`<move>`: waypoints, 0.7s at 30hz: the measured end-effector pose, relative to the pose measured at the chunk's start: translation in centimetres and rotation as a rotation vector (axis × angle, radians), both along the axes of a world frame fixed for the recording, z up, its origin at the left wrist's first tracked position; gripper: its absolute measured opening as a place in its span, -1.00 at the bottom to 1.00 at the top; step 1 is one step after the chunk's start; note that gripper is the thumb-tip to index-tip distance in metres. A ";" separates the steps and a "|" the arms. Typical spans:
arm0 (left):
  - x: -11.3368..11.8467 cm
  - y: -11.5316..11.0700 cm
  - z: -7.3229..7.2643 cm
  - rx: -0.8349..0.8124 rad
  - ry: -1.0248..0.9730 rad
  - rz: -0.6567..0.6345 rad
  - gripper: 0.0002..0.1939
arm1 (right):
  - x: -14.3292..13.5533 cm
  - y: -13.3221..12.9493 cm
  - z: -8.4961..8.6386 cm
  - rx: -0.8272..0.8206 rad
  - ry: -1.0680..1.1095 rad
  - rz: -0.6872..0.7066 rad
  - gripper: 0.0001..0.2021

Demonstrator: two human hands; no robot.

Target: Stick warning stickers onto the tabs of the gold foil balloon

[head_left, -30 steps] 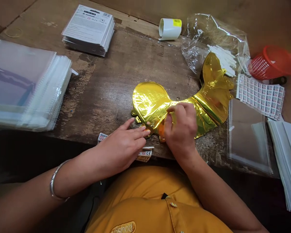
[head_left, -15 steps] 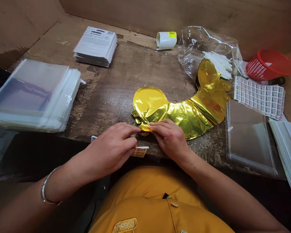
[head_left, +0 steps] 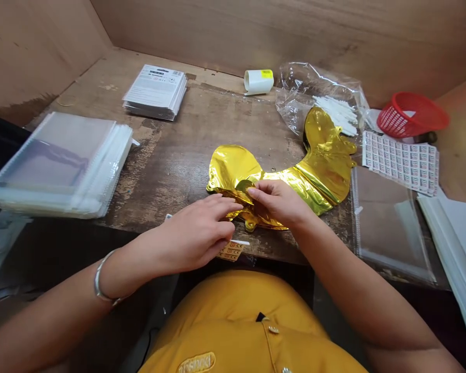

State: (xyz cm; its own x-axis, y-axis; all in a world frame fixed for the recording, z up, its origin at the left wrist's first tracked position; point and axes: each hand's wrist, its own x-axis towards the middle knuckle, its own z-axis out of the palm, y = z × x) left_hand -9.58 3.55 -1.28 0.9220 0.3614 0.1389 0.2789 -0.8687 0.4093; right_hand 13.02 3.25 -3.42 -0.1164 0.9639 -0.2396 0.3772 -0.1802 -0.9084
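A gold foil balloon (head_left: 318,181), flat and curved, lies across the worktable, apparently with more layers beneath it. My right hand (head_left: 281,204) pinches a small gold foil flap at the balloon's near left end, between thumb and forefinger. My left hand (head_left: 196,233) is beside it, its fingertips touching the crumpled gold edge. Under that hand's curled thumb a small sheet of CE-marked stickers (head_left: 231,250) pokes out at the table's front edge; how the palm grips it is hidden.
Clear plastic sleeves (head_left: 62,155) are piled at left, with packaged cards (head_left: 153,90) behind. A white roll (head_left: 258,82) stands at the back. White sticks (head_left: 336,111) in a clear bag, a red basket (head_left: 409,114), a label sheet (head_left: 402,160) and white paper (head_left: 464,223) lie to the right.
My right hand has lifted a rounded gold flap, and the crumpled near edge has opened out. My left hand has shifted right with the sticker sheet beneath it. The view has tilted up slightly.
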 end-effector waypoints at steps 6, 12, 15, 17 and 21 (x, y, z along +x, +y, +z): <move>1.4 1.8 -2.0 -0.070 0.015 -0.084 -0.84 | -1.2 -2.8 0.3 0.501 -0.396 -0.123 -0.73; 1.3 1.6 -2.0 -0.088 0.019 -0.080 -0.82 | -2.5 -4.8 -0.6 0.608 -0.658 -0.014 -0.76; 1.2 1.4 -1.8 -0.118 0.024 -0.077 -0.84 | -1.8 -3.9 0.2 0.500 -0.596 -0.038 -0.83; 1.1 1.4 -1.9 -0.130 0.007 -0.063 -0.84 | 0.3 -2.1 1.1 0.379 -0.470 -0.040 -0.86; 0.9 1.5 -2.5 -0.129 -0.001 -0.058 -0.84 | 8.9 3.2 3.2 0.250 -0.383 -0.317 -0.88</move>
